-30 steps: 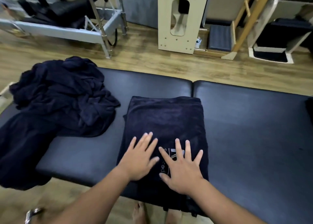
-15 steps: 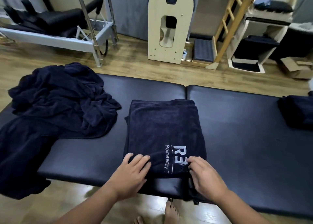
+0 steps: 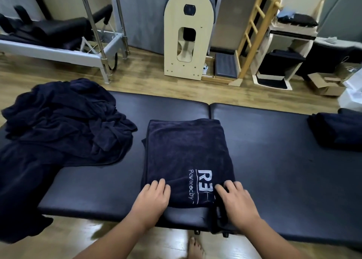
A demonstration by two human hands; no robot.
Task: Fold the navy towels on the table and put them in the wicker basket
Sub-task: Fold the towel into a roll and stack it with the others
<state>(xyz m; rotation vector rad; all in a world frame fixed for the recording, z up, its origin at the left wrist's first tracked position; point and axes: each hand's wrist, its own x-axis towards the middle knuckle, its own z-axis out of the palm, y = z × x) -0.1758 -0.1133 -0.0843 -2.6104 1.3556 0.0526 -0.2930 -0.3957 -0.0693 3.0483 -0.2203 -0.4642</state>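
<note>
Bare black table (image 3: 274,161) right of the folded navy towel (image 3: 186,151) (logo up), its near edge gripped by left hand (image 3: 151,199) and right hand (image 3: 236,202), crumpled towels (image 3: 58,125) heaped leftward

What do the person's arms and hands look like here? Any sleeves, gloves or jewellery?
Both forearms are bare: no sleeves reach into view. The left hand and the right hand wear no gloves, and no rings or bracelets show on the fingers or wrists in view. The nails look short and unpainted. Bare toes show below the table edge, so the person seems to wear no shoes.
</note>
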